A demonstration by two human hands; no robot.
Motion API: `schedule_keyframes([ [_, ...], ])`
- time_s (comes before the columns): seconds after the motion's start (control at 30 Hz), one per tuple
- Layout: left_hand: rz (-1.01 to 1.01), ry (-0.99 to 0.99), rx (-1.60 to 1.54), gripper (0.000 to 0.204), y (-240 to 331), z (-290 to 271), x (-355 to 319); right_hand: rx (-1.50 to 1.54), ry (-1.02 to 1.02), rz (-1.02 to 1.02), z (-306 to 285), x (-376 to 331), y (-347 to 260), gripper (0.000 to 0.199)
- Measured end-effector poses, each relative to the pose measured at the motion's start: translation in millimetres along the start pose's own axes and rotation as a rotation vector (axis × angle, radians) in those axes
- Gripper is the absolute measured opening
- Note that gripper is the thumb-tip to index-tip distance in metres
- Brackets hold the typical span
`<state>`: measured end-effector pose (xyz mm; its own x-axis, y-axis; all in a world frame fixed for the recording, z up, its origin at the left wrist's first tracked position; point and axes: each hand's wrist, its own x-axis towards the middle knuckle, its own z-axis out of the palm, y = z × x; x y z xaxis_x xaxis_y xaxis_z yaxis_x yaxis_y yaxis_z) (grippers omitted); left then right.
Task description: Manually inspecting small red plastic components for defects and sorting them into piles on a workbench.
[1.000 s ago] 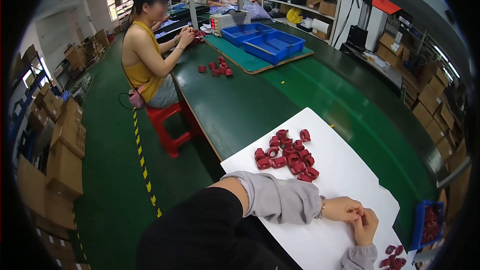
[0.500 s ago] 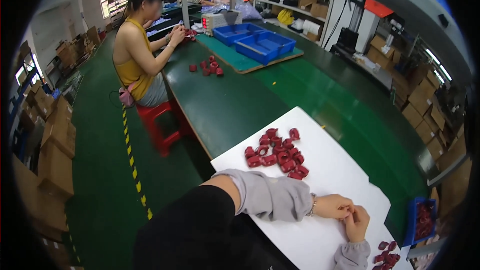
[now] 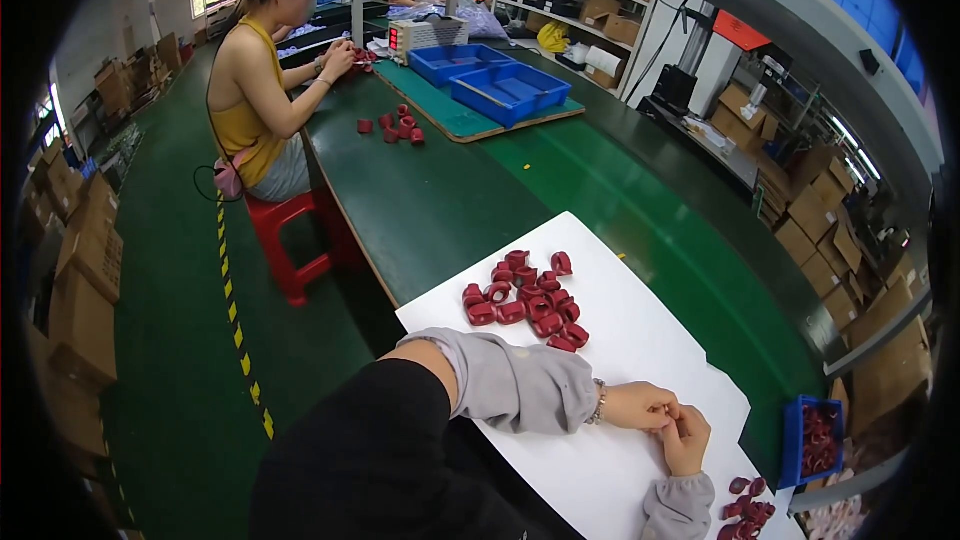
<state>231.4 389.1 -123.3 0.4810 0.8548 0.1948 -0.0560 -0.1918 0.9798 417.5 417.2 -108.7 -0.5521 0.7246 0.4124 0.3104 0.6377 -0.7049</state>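
My left hand (image 3: 642,407) and my right hand (image 3: 687,440) meet fingertip to fingertip above a white sheet (image 3: 640,345) on the bench. Both have their fingers pinched together; whatever lies between them, if anything, is hidden or too small to name. Grey sleeves cover both forearms, and a bracelet circles my left wrist. Beyond my left forearm lies a loose heap of dark red ring-shaped parts (image 3: 512,311). A smaller pile of red parts (image 3: 745,510) sits on the sheet's near right corner, just right of my right hand.
A blue bin (image 3: 812,440) of red parts stands at the right edge. Farther along the green bench (image 3: 400,210) are more red parts (image 3: 405,130), two blue trays (image 3: 512,90) and a box with a red display (image 3: 430,35). A co-worker (image 3: 262,90) sits on a red stool at far left.
The whole view has shifted slightly, so the scene sits farther left in the picture. My hands keep the same pinched pose over the sheet.
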Motion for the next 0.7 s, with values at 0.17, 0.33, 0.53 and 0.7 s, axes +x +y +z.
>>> schedule_keyframes([
  [0.17, -0.004, -0.005, 0.023, 0.021, -0.1, 1.3, -0.8, 0.006, -0.008, 0.013, -3.4, -1.1, -2.9, 0.013],
  [0.33, 0.012, -0.011, 0.002, 0.022, -2.8, 3.6, 1.3, 0.022, -0.007, 0.019, -5.7, -3.3, 3.3, 0.015],
  [0.53, 0.002, -0.018, 0.036, 0.022, 3.2, -0.3, -0.5, 0.007, -0.02, 0.038, -5.2, -1.6, 4.0, 0.015],
  [0.7, -0.007, -0.023, 0.044, 0.022, 4.8, -1.5, 1.5, -0.01, 0.012, 0.032, -4.2, 0.9, -0.9, 0.01],
])
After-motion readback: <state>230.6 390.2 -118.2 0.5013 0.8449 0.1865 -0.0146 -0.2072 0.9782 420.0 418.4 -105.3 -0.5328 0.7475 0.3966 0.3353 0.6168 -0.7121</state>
